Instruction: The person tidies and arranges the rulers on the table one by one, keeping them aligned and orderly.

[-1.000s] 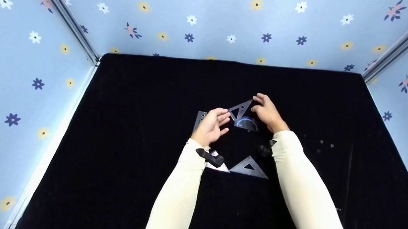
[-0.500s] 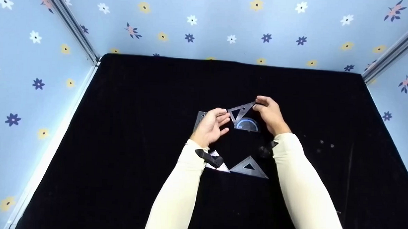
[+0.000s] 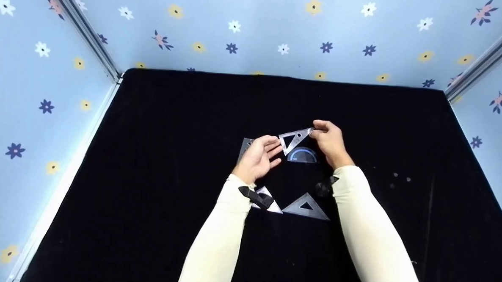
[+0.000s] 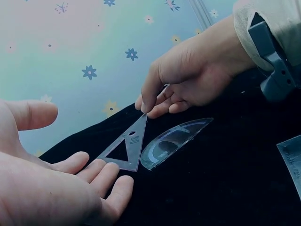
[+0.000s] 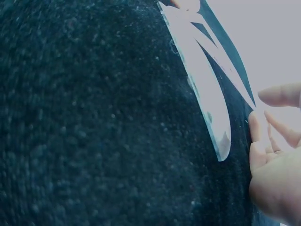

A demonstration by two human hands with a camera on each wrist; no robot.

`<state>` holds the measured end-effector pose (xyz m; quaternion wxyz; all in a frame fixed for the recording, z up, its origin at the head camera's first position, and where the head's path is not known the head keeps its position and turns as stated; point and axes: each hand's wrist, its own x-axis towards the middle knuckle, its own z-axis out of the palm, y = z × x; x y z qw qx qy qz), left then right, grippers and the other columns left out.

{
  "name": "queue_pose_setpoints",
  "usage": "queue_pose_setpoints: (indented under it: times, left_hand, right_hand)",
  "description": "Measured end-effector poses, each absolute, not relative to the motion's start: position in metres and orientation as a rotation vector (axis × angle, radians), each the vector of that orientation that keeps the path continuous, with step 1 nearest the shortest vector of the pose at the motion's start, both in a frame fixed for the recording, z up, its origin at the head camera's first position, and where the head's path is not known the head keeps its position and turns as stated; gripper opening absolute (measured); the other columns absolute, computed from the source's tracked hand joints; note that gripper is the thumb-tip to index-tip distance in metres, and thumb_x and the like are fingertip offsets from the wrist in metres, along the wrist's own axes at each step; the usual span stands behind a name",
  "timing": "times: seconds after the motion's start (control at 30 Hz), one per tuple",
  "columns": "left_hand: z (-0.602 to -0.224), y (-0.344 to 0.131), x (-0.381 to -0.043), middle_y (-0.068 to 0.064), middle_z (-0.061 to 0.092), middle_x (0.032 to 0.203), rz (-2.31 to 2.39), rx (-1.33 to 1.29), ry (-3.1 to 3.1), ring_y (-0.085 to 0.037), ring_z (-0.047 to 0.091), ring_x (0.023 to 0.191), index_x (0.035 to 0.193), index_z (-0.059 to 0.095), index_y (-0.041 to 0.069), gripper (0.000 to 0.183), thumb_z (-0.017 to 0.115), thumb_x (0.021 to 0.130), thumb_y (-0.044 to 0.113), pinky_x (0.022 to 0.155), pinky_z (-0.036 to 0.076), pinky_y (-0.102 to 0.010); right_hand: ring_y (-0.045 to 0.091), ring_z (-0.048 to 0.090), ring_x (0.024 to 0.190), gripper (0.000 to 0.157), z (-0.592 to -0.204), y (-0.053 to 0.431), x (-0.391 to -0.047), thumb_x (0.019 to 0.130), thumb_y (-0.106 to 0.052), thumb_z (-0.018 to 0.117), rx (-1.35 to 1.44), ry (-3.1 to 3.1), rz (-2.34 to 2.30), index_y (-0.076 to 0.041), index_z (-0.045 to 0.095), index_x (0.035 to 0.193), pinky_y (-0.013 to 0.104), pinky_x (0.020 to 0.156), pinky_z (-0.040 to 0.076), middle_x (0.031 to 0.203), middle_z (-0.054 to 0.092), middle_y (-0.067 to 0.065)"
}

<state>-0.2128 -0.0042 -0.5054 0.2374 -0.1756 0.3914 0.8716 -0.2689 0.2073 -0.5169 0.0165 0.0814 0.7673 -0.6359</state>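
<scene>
A small clear set square with a triangular cutout tilts above the black cloth, its narrow tip pinched between thumb and fingers of my right hand. My left hand lies palm-up with relaxed fingers at the set square's wider end; in the left wrist view its fingertips are against that edge or just under it. Just below the set square, a clear protractor with a blue arc lies flat side toward me. A transparent ruler-like strip with cutouts is partly hidden behind my left hand.
Nearer to me on the black cloth lie another set square and a brighter triangular piece, partly covered by the left wrist's camera. Blue flowered walls bound the table at the back and sides.
My right hand has closed from beside the set square's tip to a pinch on it. The set square has shifted slightly toward me and tilted, parting from the protractor. The left hand has barely moved.
</scene>
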Motion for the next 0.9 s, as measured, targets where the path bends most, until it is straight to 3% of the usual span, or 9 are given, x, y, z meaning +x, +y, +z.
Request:
queue_pose_setpoints:
  times: [0.3,0.47,0.67,0.9]
  left_hand:
    - [-0.5052,-0.0020,-0.2124,-0.008,0.035,0.158,2.411,-0.494,1.103,-0.028,0.036,0.142,0.109,0.049,0.013,0.015,0.053,0.095,0.017,0.114,0.023,-0.049]
    - [-0.5059,-0.0013,-0.2111,-0.009,0.036,0.158,2.414,-0.468,1.117,-0.028,0.035,0.142,0.110,0.049,0.013,0.015,0.053,0.096,0.017,0.113,0.023,-0.048]
    - [-0.5079,-0.0037,-0.2094,-0.008,0.037,0.158,2.425,-0.445,1.114,-0.028,0.035,0.142,0.125,0.050,0.008,0.032,0.051,0.096,0.020,0.112,0.023,-0.047]
    - [-0.5086,-0.0021,-0.2075,-0.008,0.034,0.159,2.447,-0.396,1.101,-0.029,0.032,0.144,0.126,0.050,0.007,0.032,0.049,0.098,0.021,0.115,0.021,-0.048]
  right_hand:
    - [0.012,0.057,0.087,0.034,-0.5208,0.2075,-0.2670,0.087,0.005,0.065,0.258,2.410,-2.019,0.009,0.065,0.121,0.022,0.080,0.046,0.112,0.064,0.020]
    - [0.012,0.057,0.086,0.033,-0.5229,0.2081,-0.2662,0.086,0.005,0.065,0.265,2.419,-2.041,0.008,0.066,0.119,0.022,0.079,0.046,0.106,0.066,0.016]
    - [0.013,0.058,0.088,0.033,-0.5240,0.2067,-0.2654,0.086,0.005,0.064,0.276,2.388,-2.081,0.008,0.066,0.118,0.023,0.081,0.046,0.103,0.066,0.011]
    - [0.014,0.058,0.094,0.031,-0.5200,0.2093,-0.2652,0.086,0.003,0.063,0.315,2.376,-2.089,0.009,0.067,0.116,0.023,0.085,0.045,0.112,0.066,0.014]
